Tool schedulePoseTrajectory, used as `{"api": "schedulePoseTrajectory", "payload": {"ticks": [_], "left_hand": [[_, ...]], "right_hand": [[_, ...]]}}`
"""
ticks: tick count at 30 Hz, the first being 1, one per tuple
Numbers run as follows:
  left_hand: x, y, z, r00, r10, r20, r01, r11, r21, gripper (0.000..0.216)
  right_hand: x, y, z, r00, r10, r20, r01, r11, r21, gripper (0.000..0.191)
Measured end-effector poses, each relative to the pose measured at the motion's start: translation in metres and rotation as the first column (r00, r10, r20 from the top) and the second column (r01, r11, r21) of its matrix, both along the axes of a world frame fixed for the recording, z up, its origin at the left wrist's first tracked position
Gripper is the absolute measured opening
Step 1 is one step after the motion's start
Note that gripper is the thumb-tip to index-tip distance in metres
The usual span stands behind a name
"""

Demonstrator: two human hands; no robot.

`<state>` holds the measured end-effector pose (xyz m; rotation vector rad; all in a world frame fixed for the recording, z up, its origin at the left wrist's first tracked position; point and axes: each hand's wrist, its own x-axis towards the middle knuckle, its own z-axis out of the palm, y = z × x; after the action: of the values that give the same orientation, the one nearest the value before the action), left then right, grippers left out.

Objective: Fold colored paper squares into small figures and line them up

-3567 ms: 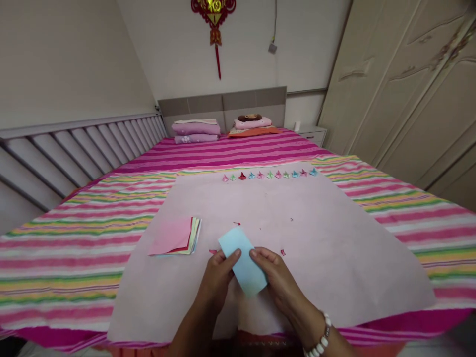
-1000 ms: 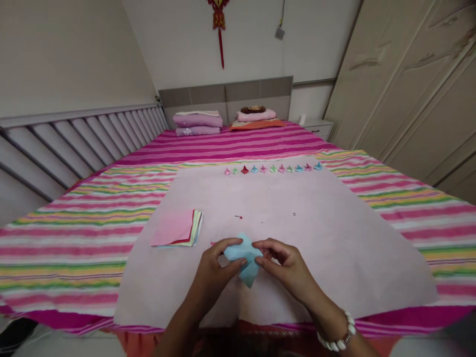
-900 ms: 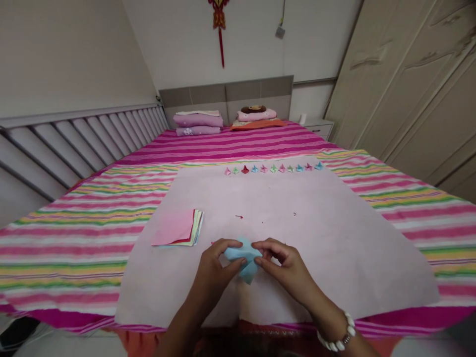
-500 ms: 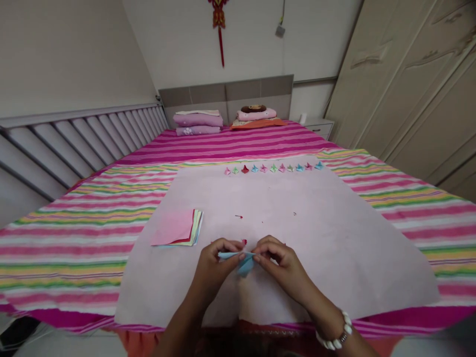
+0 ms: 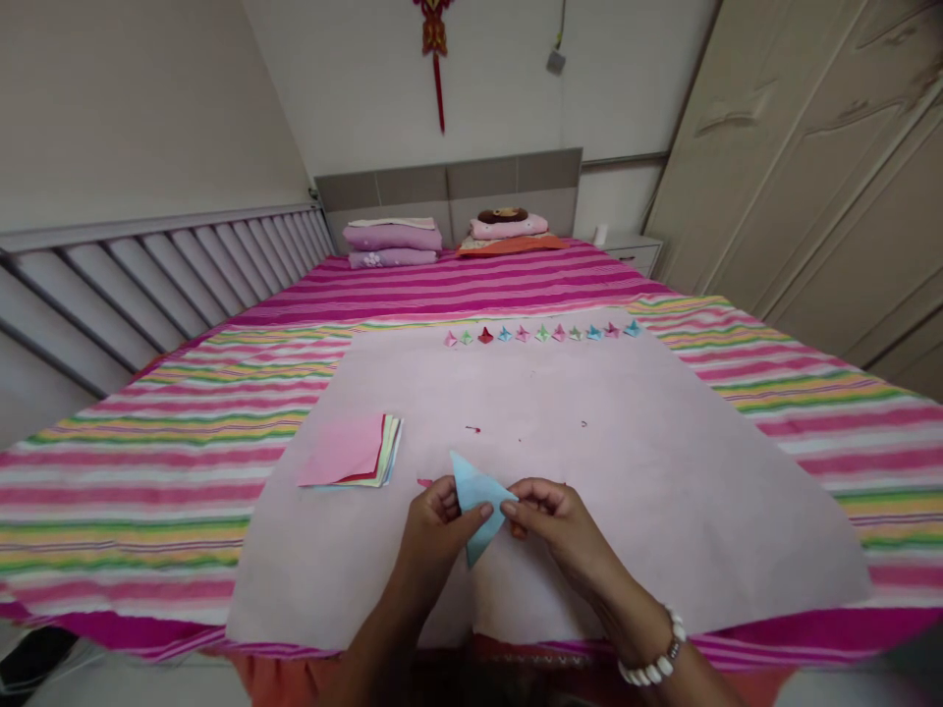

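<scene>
Head view: item, one folded blue paper triangle (image 5: 477, 501), pinched between my left hand (image 5: 436, 520) and right hand (image 5: 554, 520), just above the pink sheet (image 5: 663, 491). Likely light, thin, easily creased; I judge the folded edges the best hold.

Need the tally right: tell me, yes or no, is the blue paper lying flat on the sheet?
No: both the left hand and right hand hold the blue paper up.

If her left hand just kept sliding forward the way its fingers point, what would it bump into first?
The left hand points forward and slightly right, already pinching the blue folded paper. Past that, probably bare pink sheet, then the row of small folded pieces; depth is uncertain.
</scene>
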<state>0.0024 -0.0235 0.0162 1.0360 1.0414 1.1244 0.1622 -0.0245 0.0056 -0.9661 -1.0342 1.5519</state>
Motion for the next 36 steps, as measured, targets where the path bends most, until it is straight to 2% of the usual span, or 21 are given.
{"api": "schedulePoseTrajectory", "payload": {"ticks": [4,8,15,19,23,29,36], "left_hand": [[0.006,-0.003,0.006,0.998,0.057,-0.025,-0.056,0.998,0.033,0.023],[0.009,-0.006,0.010,0.996,0.073,-0.045,-0.069,0.995,0.072,0.019],[0.009,-0.005,0.006,0.988,0.113,-0.107,-0.097,0.985,0.142,0.013],[0.013,-0.005,0.007,0.997,0.040,-0.071,-0.030,0.990,0.136,0.023],[0.011,-0.005,0.008,0.999,-0.032,0.032,0.030,0.998,0.060,0.028],[0.010,-0.003,0.006,1.000,-0.014,0.002,0.014,1.000,0.021,0.029],[0.011,-0.002,0.007,1.000,0.016,-0.020,-0.017,0.999,-0.032,0.024]], "right_hand": [[-0.007,-0.001,-0.004,0.991,-0.008,-0.137,-0.003,0.997,-0.082,0.026],[-0.014,-0.002,-0.007,0.972,-0.048,-0.228,0.026,0.995,-0.100,0.026],[-0.016,0.001,-0.010,0.938,-0.095,-0.335,0.044,0.987,-0.157,0.025],[-0.017,0.006,-0.018,0.898,-0.097,-0.429,-0.001,0.975,-0.223,0.023],[-0.017,0.008,-0.024,0.846,-0.072,-0.528,-0.083,0.961,-0.265,0.018],[-0.016,0.006,-0.024,0.846,-0.119,-0.519,-0.061,0.947,-0.317,0.036],[-0.016,0.005,-0.024,0.866,-0.163,-0.473,-0.030,0.927,-0.374,0.040]]}}
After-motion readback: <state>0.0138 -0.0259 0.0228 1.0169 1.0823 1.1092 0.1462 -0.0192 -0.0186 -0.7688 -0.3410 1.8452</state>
